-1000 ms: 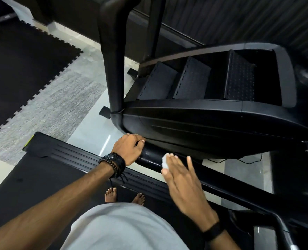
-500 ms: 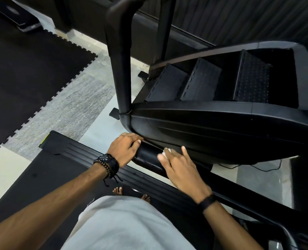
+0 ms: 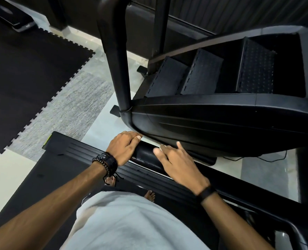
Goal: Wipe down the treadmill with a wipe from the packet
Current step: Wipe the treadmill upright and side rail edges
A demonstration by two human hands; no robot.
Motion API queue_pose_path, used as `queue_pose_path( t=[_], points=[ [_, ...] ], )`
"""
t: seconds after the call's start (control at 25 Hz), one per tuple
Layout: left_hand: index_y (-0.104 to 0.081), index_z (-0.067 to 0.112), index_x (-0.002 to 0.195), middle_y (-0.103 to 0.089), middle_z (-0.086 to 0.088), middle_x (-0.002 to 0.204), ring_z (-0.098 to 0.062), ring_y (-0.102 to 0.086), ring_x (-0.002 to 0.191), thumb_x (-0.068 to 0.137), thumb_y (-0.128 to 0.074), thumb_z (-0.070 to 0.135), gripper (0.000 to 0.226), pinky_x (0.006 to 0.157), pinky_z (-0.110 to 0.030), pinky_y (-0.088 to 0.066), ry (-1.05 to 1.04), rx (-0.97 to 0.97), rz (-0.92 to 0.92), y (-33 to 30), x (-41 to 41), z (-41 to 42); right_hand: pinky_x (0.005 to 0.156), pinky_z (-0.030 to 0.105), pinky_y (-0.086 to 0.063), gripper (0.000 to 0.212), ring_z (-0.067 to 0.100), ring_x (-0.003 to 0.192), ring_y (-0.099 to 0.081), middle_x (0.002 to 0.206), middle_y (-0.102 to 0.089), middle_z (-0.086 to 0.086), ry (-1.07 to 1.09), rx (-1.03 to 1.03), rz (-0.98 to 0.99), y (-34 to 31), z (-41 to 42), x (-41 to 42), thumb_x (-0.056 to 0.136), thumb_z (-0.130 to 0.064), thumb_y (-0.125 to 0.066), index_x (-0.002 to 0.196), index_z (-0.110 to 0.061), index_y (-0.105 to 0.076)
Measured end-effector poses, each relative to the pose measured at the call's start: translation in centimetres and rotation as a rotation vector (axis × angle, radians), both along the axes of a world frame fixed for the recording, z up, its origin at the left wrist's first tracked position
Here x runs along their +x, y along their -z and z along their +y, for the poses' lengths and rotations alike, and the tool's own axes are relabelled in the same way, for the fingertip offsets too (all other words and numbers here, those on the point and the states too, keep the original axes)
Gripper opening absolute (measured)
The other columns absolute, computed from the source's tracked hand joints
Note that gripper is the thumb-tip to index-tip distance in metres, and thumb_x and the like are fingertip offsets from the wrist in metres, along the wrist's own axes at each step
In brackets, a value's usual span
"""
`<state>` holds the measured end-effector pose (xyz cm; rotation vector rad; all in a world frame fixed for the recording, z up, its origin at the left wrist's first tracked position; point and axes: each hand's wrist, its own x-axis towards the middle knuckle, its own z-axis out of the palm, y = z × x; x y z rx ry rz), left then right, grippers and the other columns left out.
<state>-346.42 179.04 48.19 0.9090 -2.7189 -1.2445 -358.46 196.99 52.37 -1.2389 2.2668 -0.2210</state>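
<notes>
I stand barefoot on the black treadmill belt (image 3: 41, 177). My left hand (image 3: 124, 147) grips the end of the treadmill's padded black handrail (image 3: 144, 154), fingers curled over it. My right hand (image 3: 178, 166) lies on the same handrail just to the right, palm down, fingers fairly straight and pressing on it. The wipe is hidden under this hand. No wipe packet is in view.
A black stair-climber machine (image 3: 212, 120) stands close beyond the handrail, its upright post (image 3: 115, 60) rising at centre. A black interlocking foam mat (image 3: 23, 69) and grey carpet (image 3: 68, 109) cover the floor to the left. A thin cable (image 3: 272, 159) lies on the floor at the right.
My right hand has slid left along the handrail toward my left hand. The white wipe that showed at its fingertips is now covered. My left hand has kept its grip.
</notes>
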Motion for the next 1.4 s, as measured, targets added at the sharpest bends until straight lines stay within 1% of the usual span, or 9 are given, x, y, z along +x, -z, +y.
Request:
queue_pose_path(
  t=[0.12, 0.28, 0.36, 0.44, 0.56, 0.76, 1.0, 1.16, 1.4],
  points=[
    [-0.069, 0.014, 0.119, -0.068, -0.004, 0.123, -0.024, -0.058, 0.115, 0.096, -0.024, 0.048, 0.06, 0.098, -0.04, -0.044, 0.064, 0.025, -0.012, 0.0, 0.1, -0.5, 0.125, 0.039, -0.013, 0.086, 0.023, 0.121, -0.058, 0.113, -0.07, 0.009, -0.007, 0.005, -0.011, 0.4, -4.8, 1.7, 0.095, -0.07, -0.003, 0.123, -0.015, -0.063],
    [-0.064, 0.015, 0.128, -0.064, -0.007, 0.133, -0.025, -0.054, 0.123, 0.102, -0.025, 0.05, 0.059, 0.102, -0.036, -0.039, 0.065, 0.035, -0.085, 0.6, 0.7, -2.2, 0.124, 0.024, 0.0, 0.081, -0.003, 0.143, -0.029, 0.149, -0.051, -0.004, 0.012, -0.04, -0.165, -2.8, -1.1, 1.9, 0.096, -0.066, -0.004, 0.142, -0.023, -0.056],
    [-0.064, 0.013, 0.125, -0.064, -0.008, 0.132, -0.027, -0.055, 0.121, 0.109, -0.027, 0.043, 0.05, 0.101, -0.038, -0.04, 0.074, 0.024, -0.118, 1.2, 1.3, -3.1, 0.118, 0.026, -0.017, 0.077, 0.01, 0.142, -0.036, 0.129, -0.066, 0.001, 0.206, 0.135, -0.232, -2.5, -0.9, -0.6, 0.097, -0.065, -0.01, 0.119, -0.023, -0.07],
    [-0.063, 0.014, 0.122, -0.065, -0.008, 0.128, -0.028, -0.057, 0.118, 0.108, -0.024, 0.045, 0.052, 0.099, -0.04, -0.042, 0.107, 0.019, -0.129, 1.5, 1.8, -3.7, 0.111, 0.036, -0.031, 0.094, 0.025, 0.137, -0.046, 0.12, -0.068, 0.005, 0.324, 0.252, -0.297, -0.7, -4.1, -2.3, 0.088, -0.082, -0.006, 0.108, -0.017, -0.07],
    [-0.06, 0.017, 0.128, -0.064, -0.007, 0.132, -0.027, -0.056, 0.12, 0.102, -0.018, 0.053, 0.061, 0.101, -0.041, -0.041, 0.133, 0.001, -0.116, 1.4, 1.8, -5.1, 0.117, 0.042, -0.031, 0.118, 0.02, 0.139, -0.045, 0.141, -0.06, 0.002, 0.242, 0.226, -0.373, 0.7, -8.6, -1.4, 0.07, -0.099, -0.001, 0.132, -0.02, -0.064],
    [-0.058, 0.015, 0.133, -0.063, -0.008, 0.134, -0.029, -0.055, 0.125, 0.109, -0.024, 0.045, 0.052, 0.104, -0.042, -0.04, 0.016, 0.043, -0.087, 1.8, 2.4, -7.3, 0.098, 0.012, -0.036, 0.099, 0.008, 0.119, -0.061, 0.126, -0.069, -0.004, 0.37, 0.129, -0.613, -2.5, -4.9, -3.3, 0.081, -0.086, -0.005, 0.121, -0.026, -0.073],
    [-0.061, 0.016, 0.119, -0.066, -0.005, 0.112, -0.029, -0.059, 0.104, 0.1, -0.017, 0.056, 0.062, 0.084, -0.036, -0.038, 0.089, 0.073, -0.084, 1.9, 2.3, -7.1, 0.116, 0.035, -0.03, 0.104, 0.015, 0.127, -0.05, 0.131, -0.064, -0.005, 0.231, 0.155, -0.422, 0.0, -11.7, 0.8, 0.079, -0.092, -0.005, 0.117, -0.024, -0.073],
    [-0.06, 0.02, 0.112, -0.066, -0.007, 0.107, -0.032, -0.06, 0.104, 0.108, -0.022, 0.048, 0.048, 0.084, -0.037, -0.038, 0.033, 0.097, -0.073, 2.2, 2.4, -8.3, 0.09, -0.008, -0.024, 0.08, -0.008, 0.121, -0.044, 0.131, -0.057, -0.02, 0.286, 0.012, -0.487, -3.9, -6.0, 1.3, 0.09, -0.069, -0.011, 0.129, -0.029, -0.068],
    [-0.061, 0.015, 0.123, -0.066, -0.009, 0.121, -0.031, -0.058, 0.112, 0.109, -0.025, 0.044, 0.048, 0.093, -0.039, -0.04, 0.102, 0.113, -0.091, 1.9, 2.6, -7.6, 0.114, 0.028, -0.025, 0.091, 0.024, 0.143, -0.038, 0.145, -0.055, 0.011, 0.243, 0.1, -0.237, -0.9, -8.7, 2.6, 0.091, -0.075, -0.006, 0.135, -0.019, -0.062]
  ],
)
